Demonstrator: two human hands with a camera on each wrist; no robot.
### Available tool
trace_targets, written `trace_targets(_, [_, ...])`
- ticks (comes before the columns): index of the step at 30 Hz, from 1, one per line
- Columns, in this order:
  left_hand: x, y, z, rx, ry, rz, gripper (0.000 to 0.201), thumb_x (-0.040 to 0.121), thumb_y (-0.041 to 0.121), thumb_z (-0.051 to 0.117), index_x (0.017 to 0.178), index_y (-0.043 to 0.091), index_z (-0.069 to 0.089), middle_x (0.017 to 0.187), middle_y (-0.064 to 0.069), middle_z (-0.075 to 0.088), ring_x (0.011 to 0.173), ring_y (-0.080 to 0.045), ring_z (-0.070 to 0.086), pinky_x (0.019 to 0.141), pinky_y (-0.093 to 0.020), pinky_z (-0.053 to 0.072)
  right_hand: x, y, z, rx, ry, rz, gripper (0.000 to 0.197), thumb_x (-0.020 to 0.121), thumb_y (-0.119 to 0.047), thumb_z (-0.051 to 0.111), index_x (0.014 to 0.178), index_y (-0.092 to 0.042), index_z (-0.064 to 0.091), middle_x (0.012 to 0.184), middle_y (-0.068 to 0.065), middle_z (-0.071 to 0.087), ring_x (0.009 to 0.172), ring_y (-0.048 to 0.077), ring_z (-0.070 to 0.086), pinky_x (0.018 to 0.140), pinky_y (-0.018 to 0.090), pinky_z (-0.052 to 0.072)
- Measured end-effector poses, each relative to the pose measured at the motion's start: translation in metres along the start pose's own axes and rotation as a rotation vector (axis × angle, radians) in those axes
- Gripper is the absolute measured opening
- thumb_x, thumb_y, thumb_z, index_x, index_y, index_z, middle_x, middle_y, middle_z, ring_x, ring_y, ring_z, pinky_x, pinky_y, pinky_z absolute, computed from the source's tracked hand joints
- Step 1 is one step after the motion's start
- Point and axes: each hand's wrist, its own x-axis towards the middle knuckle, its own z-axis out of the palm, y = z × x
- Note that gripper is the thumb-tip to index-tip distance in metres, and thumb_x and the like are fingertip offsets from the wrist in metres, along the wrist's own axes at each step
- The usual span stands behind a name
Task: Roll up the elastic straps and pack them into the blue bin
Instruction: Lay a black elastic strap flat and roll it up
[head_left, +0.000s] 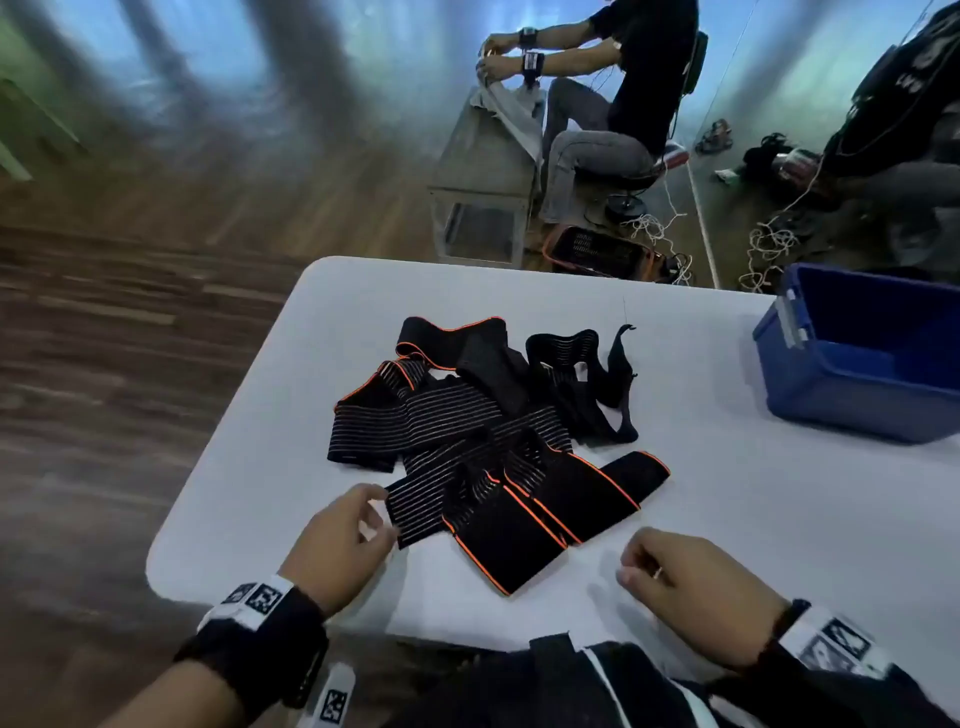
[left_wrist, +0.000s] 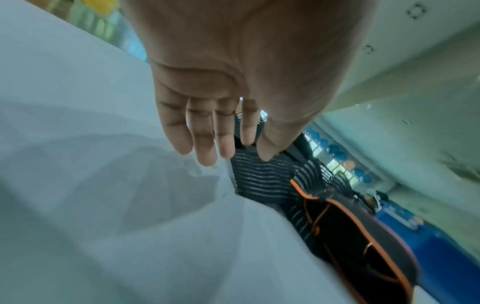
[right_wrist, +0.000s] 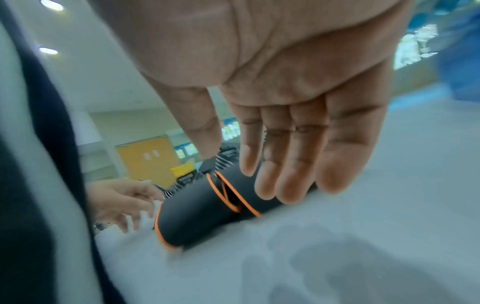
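Several black elastic straps (head_left: 483, 441) with orange edges and pale stripes lie unrolled in a loose pile on the white table (head_left: 727, 519). The blue bin (head_left: 862, 364) stands at the table's right side, apart from the pile. My left hand (head_left: 382, 517) is at the near-left corner of a striped strap (left_wrist: 262, 181), its fingers (left_wrist: 205, 156) straight and its thumb tip at the strap's edge. Nothing is gripped. My right hand (head_left: 631, 564) hovers over bare table to the right of the nearest orange-edged strap (right_wrist: 202, 209), fingers (right_wrist: 285, 185) relaxed and holding nothing.
The table's rounded left corner (head_left: 156, 561) drops to a wooden floor. Beyond the far edge, a seated person (head_left: 623, 93) works at a small grey table (head_left: 483, 171), with a basket (head_left: 597, 252) and cables (head_left: 660, 228) on the floor. Another person (head_left: 909, 130) sits at far right.
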Motion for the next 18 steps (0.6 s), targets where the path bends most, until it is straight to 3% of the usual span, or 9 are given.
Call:
trace_targets(2, [0.012, 0.005, 0.007, 0.101, 0.015, 0.014, 0.052, 0.088, 0.042, 0.070, 0.133, 0.026, 0.051, 0.107, 0.009, 0.059, 0.086, -0.009, 0.062, 0.078, -0.027, 0.047, 0.015, -0.016, -0.010, 0.028, 0.068, -0.031, 0.015, 0.094, -0.045, 0.054, 0.089, -0.030, 0.057, 0.081, -0.010, 0.064, 0.075, 0.003, 0.058, 0.069, 0.022, 0.046])
trace_targets(4, [0.020, 0.011, 0.012, 0.167, -0.019, -0.008, 0.061, 0.084, 0.048, 0.072, 0.135, 0.024, 0.049, 0.116, 0.004, 0.052, 0.096, -0.015, 0.061, 0.085, -0.030, 0.049, 0.027, -0.034, -0.021, 0.035, 0.100, -0.076, 0.014, 0.094, -0.041, 0.056, 0.089, -0.028, 0.058, 0.080, -0.009, 0.065, 0.074, 0.003, 0.058, 0.068, 0.022, 0.045])
trace_targets(7, [0.024, 0.014, 0.017, 0.151, 0.006, -0.036, 0.041, 0.079, 0.046, 0.077, 0.107, 0.027, 0.054, 0.105, 0.004, 0.048, 0.091, -0.019, 0.058, 0.078, -0.030, 0.046, 0.038, -0.049, -0.027, 0.053, 0.085, -0.109, 0.013, 0.093, -0.039, 0.058, 0.089, -0.027, 0.058, 0.077, -0.009, 0.065, 0.074, 0.002, 0.058, 0.069, 0.023, 0.046])
trace_targets(9, [0.022, 0.018, 0.015, 0.117, 0.039, -0.020, 0.028, 0.081, 0.035, 0.076, 0.086, 0.025, 0.051, 0.092, 0.005, 0.051, 0.082, -0.018, 0.058, 0.067, -0.025, 0.041, 0.041, -0.057, -0.028, 0.059, 0.078, -0.136, 0.012, 0.093, -0.038, 0.058, 0.090, -0.027, 0.060, 0.076, -0.008, 0.065, 0.074, 0.003, 0.059, 0.071, 0.025, 0.048])
trace_targets(12, [0.014, 0.025, 0.009, -0.001, 0.088, 0.054, 0.032, 0.082, 0.020, 0.074, 0.070, 0.027, 0.045, 0.068, 0.008, 0.057, 0.063, -0.008, 0.054, 0.057, -0.020, 0.034, 0.047, -0.073, -0.027, 0.085, 0.076, -0.205, 0.012, 0.092, -0.038, 0.060, 0.091, -0.027, 0.061, 0.079, -0.008, 0.065, 0.075, 0.003, 0.059, 0.072, 0.025, 0.048])
trace_targets(15, [0.001, 0.042, -0.006, -0.054, 0.110, 0.204, 0.026, 0.082, 0.016, 0.075, 0.073, 0.032, 0.056, 0.068, 0.010, 0.062, 0.067, -0.005, 0.057, 0.063, -0.022, 0.040, 0.055, -0.089, -0.026, 0.101, 0.067, -0.323, 0.009, 0.090, -0.038, 0.063, 0.092, -0.029, 0.064, 0.092, -0.011, 0.062, 0.084, 0.003, 0.059, 0.082, 0.026, 0.049])
trace_targets(18, [-0.010, 0.062, -0.023, -0.154, 0.149, 0.371, 0.019, 0.084, 0.013, 0.076, 0.093, 0.030, 0.073, 0.082, 0.018, 0.069, 0.080, -0.001, 0.064, 0.071, -0.010, 0.044, 0.064, -0.102, -0.023, 0.112, 0.084, -0.462, 0.008, 0.086, -0.036, 0.070, 0.094, -0.033, 0.068, 0.124, -0.015, 0.053, 0.111, 0.000, 0.053, 0.102, 0.024, 0.041])
